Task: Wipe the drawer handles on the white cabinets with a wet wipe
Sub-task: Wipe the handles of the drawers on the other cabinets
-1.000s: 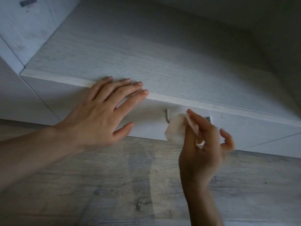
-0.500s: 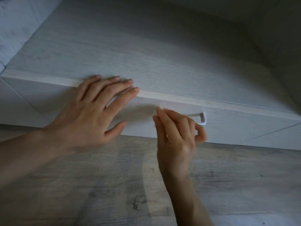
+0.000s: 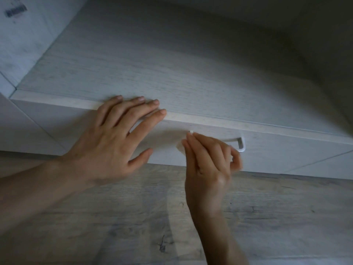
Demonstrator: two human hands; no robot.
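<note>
Beside the drawer handle (image 3: 241, 144), left hand (image 3: 114, 142) lies flat on cabinet top (image 3: 172, 73) (bracing, likely); right hand (image 3: 208, 161) pinches wet wipe (image 3: 180, 148) at its left end.

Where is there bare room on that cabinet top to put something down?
The cabinet top is bare behind the left hand and all along to its right. It is crowded at the drawer front, where the right hand holds the wipe at the handle.

White cabinet top (image 3: 191, 77), left hand (image 3: 114, 144) flat on it, plank floor (image 3: 286, 217)
</note>
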